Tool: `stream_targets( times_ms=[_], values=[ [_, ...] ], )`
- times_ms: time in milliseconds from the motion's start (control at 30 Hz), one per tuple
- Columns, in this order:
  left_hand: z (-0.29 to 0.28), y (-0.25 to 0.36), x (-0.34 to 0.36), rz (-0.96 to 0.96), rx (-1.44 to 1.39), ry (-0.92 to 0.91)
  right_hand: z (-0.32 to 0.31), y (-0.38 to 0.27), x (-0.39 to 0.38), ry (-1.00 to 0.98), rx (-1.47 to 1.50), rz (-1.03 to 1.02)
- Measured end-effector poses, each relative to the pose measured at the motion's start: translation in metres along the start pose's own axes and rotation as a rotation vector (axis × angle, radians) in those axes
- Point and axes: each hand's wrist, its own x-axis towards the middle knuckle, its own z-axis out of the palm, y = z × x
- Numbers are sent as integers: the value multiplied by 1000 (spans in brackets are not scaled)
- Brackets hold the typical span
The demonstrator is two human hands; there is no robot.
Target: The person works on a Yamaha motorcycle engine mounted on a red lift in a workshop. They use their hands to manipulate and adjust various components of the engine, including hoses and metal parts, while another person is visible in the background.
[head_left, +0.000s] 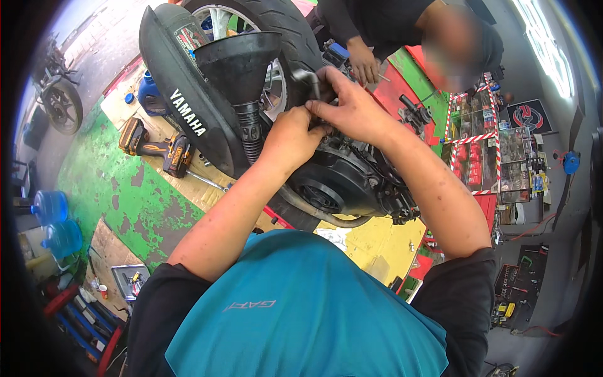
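My left hand (291, 139) is closed, its fingertips pinched together beside those of my right hand. What it grips is hidden. My right hand (353, 108) has its thumb and fingers closed around a dark curved part (307, 83) next to the rear tyre. Both hands are above a motor scooter engine (336, 182) with a round black cover. Left of them, a large black funnel (242, 66) with a ribbed neck (250, 135) stands near my left wrist. A long black body panel (186, 100) lies beyond the funnel.
A cordless drill (157, 147), a blue bottle (149, 94) and a wrench (210, 182) lie on cardboard at left. Ahead, a co-worker's hand (363, 61) holds a thin stick-like tool. Glass display cases (471, 141) with striped edges stand at right. Blue water jugs (63, 237) sit far left.
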Motion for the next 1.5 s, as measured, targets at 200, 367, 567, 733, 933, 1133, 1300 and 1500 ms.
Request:
stream_targets(
  times_ms=[200,367,567,733,933,1133,1300,1500],
  values=[
    [6,-13,7,29,-7,-55,-9,16,9,-9,221,98],
    [5,2,2,-21,51,-7,-5,8,10,96,-103,73],
    [5,-4,4,1,14,-15,-3,16,11,-72,101,32],
    [6,-1,-1,-41,32,58,-7,1,8,24,-107,140],
    [-1,13,-5,10,155,-29,-2,0,8,179,-125,42],
    [8,2,-1,11,86,-7,-21,-1,10,215,256,37],
    [14,-2,0,83,28,118,-51,19,-8,20,-577,-85],
    [11,4,-11,150,40,184,-56,20,-35,-145,-608,-62]
  ],
)
